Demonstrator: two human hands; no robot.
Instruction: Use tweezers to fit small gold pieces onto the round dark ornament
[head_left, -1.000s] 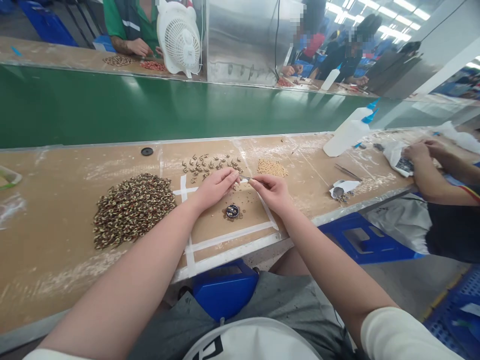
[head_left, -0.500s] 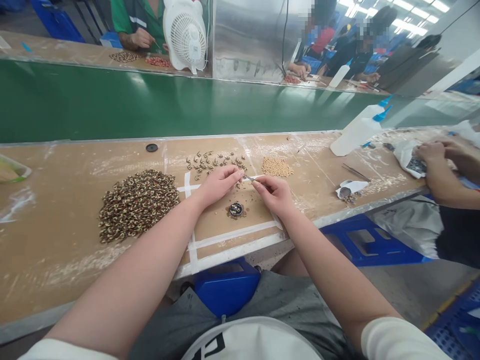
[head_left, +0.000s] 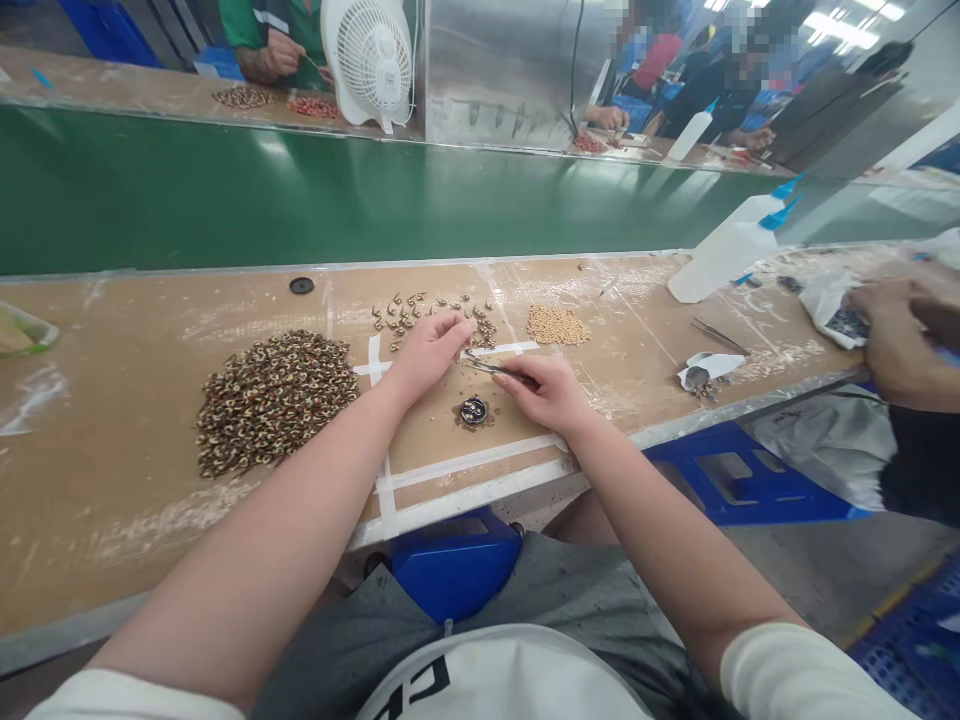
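Tweezers (head_left: pixel 501 371) in right hand (head_left: pixel 546 388), black dish (head_left: pixel 474 422) to that hand's left

"Wearing what?"
"White top (head_left: pixel 517 680), with a black angular marking (head_left: pixel 429 680) on the front. Grey cloth (head_left: pixel 585 590) over the lap."
"With what sleeves (head_left: pixel 780 655)?"
"White, ending near the elbows. Bare left hand (head_left: pixel 429 348), bare right hand (head_left: pixel 553 392)."

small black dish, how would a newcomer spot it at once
On the brown table, find the outline of white tape. The small black dish lies within it, on the near side of the tweezers in the right hand. Unlike the black disc near the far edge, it holds pale bits.
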